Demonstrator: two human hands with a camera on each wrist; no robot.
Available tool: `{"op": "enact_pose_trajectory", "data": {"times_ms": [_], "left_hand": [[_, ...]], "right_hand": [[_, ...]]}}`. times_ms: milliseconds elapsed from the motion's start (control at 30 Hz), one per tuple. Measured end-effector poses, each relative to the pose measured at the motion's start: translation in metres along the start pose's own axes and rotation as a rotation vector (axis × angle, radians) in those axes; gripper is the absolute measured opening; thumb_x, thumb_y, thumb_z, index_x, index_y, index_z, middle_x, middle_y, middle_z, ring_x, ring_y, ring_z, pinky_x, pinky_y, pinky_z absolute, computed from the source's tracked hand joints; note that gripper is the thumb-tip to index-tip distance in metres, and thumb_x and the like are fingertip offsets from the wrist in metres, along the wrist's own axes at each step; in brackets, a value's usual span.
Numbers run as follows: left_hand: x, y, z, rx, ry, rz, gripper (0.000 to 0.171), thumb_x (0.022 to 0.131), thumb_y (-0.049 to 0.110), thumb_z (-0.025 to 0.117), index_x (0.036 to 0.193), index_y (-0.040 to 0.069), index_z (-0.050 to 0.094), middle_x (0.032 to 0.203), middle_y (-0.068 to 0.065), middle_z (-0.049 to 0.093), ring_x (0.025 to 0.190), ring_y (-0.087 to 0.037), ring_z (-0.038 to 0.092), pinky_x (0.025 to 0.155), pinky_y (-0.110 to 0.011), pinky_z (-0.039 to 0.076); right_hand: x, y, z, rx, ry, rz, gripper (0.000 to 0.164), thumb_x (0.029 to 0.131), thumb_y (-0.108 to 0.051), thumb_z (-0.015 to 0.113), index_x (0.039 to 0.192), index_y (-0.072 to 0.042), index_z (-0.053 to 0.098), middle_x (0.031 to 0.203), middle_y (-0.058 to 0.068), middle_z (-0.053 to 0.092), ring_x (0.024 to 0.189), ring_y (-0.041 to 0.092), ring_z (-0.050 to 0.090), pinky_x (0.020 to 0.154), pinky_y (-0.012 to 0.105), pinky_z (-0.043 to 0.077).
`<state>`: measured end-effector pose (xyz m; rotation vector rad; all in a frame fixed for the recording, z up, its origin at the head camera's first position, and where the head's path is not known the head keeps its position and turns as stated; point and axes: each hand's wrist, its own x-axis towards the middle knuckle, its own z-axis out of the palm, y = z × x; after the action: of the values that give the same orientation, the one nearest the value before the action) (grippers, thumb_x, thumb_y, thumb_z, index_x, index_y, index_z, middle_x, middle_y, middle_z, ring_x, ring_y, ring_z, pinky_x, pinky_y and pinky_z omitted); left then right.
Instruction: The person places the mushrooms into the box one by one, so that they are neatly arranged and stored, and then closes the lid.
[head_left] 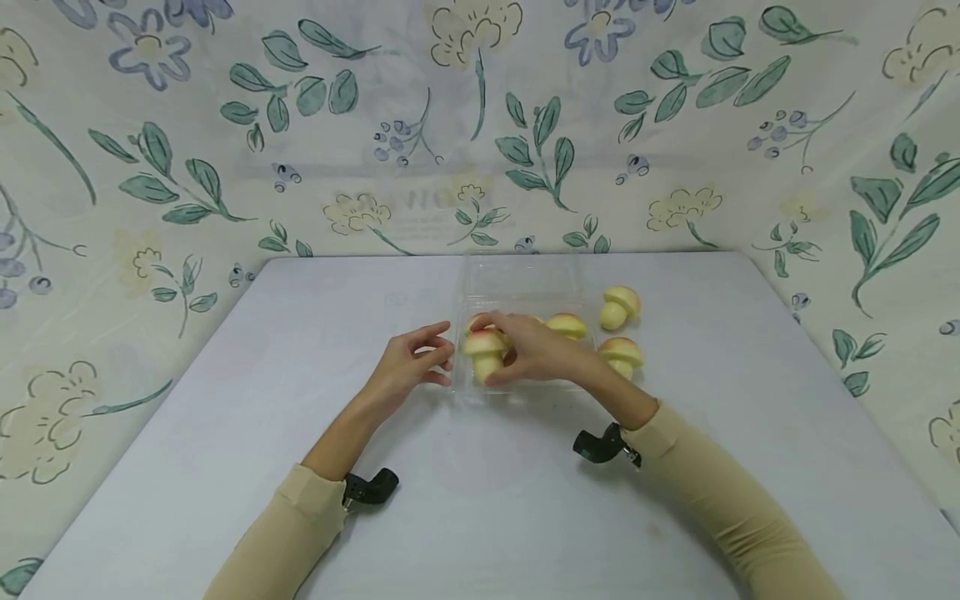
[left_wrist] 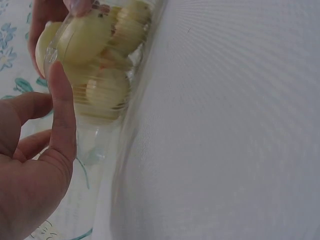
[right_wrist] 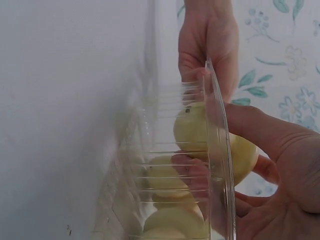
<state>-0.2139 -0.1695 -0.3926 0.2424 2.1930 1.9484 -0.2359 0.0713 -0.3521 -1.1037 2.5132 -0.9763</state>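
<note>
My right hand [head_left: 543,348] grips a cream-coloured mushroom [head_left: 486,348] with a reddish cap, thumb and fingers around it, at the left end of a clear plastic box [right_wrist: 220,120]. In the right wrist view, part of this mushroom is below the box rim and part above it. More mushrooms lie in the box, among them one [head_left: 567,324] near its right end; my right hand partly hides the others. My left hand [head_left: 405,367] is by the box's left wall, its fingers loosely bent. The index fingertip [left_wrist: 59,75] appears against the rim in the left wrist view.
The box's clear lid [head_left: 521,279] is folded back behind it. To the right of the box are two more mushrooms, one farther back [head_left: 619,307] and one nearer [head_left: 622,354], partly behind my right forearm. A floral cloth [head_left: 480,167] hangs behind the white table [head_left: 480,517].
</note>
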Motion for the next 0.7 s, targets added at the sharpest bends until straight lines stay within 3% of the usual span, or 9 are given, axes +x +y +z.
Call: {"op": "enact_pose_trajectory", "data": {"times_ms": [267, 700], "left_hand": [[0.0004, -0.0007, -0.0004, 0.004, -0.003, 0.003, 0.055, 0.097, 0.007, 0.059, 0.147, -0.003, 0.039, 0.106, -0.005, 0.056, 0.078, -0.009, 0.063, 0.066, -0.025, 0.062], [0.0, -0.0008, -0.0005, -0.003, -0.003, 0.004, 0.056, 0.097, 0.008, 0.059, 0.147, -0.003, 0.038, 0.105, -0.004, 0.057, 0.077, -0.008, 0.063, 0.066, -0.026, 0.062]], "right_hand": [[0.0011, -0.0008, 0.0032, 0.032, -0.025, -0.066, 0.061, 0.084, -0.012, 0.078, 0.136, -0.008, 0.047, 0.137, 0.006, 0.053, 0.112, 0.019, 0.056, 0.088, 0.032, 0.06], [-0.0017, -0.0032, 0.0034, -0.054, -0.029, -0.016, 0.055, 0.09, -0.013, 0.072, 0.139, -0.012, 0.048, 0.137, 0.009, 0.056, 0.111, 0.02, 0.059, 0.09, 0.034, 0.058]]}}
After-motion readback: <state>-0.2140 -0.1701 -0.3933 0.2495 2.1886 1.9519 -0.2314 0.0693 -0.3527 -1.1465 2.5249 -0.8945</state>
